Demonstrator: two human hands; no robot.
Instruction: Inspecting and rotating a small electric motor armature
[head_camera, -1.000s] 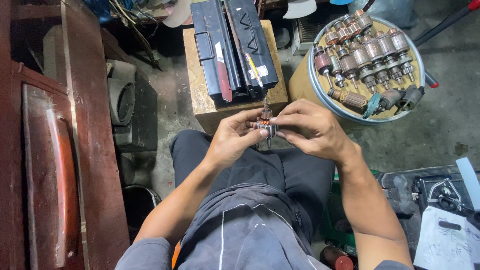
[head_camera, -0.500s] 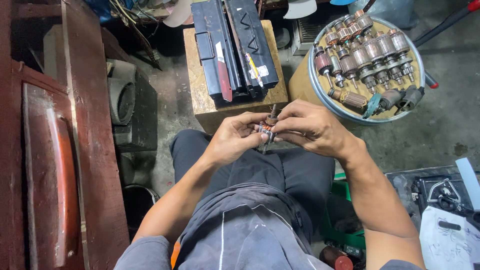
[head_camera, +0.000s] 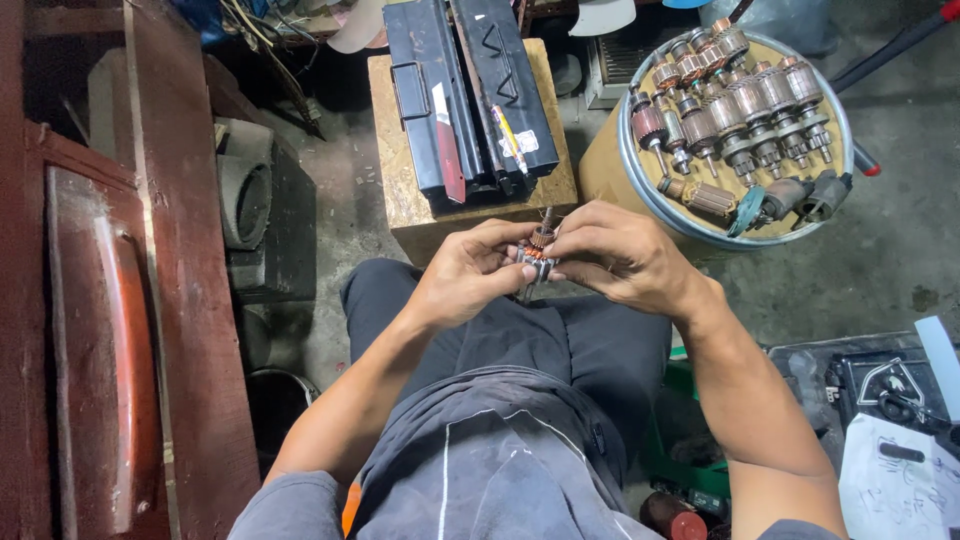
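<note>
The person is holding a small motor rotor (head_camera: 537, 258) above the lap, just in front of the wooden block (head_camera: 400, 190). The left hand (head_camera: 470, 275) is gripping it with fingers closed around its lower end. The right hand (head_camera: 615, 255) is pinching its upper end, fingertips together on the shaft. A black metal case (head_camera: 465, 90) is lying on the block. Right of the block, a round tray (head_camera: 640, 185) is holding more rotors (head_camera: 740, 100).

Ahead of my knees stands a wooden block (head_camera: 400, 190) with a black metal toolbox (head_camera: 470, 90) on it. To my right, a round tray (head_camera: 640, 185) holds many motor armatures (head_camera: 735, 100). A red-brown wooden panel (head_camera: 120, 300) runs along my left; papers (head_camera: 895, 480), I think, lie lower right.
</note>
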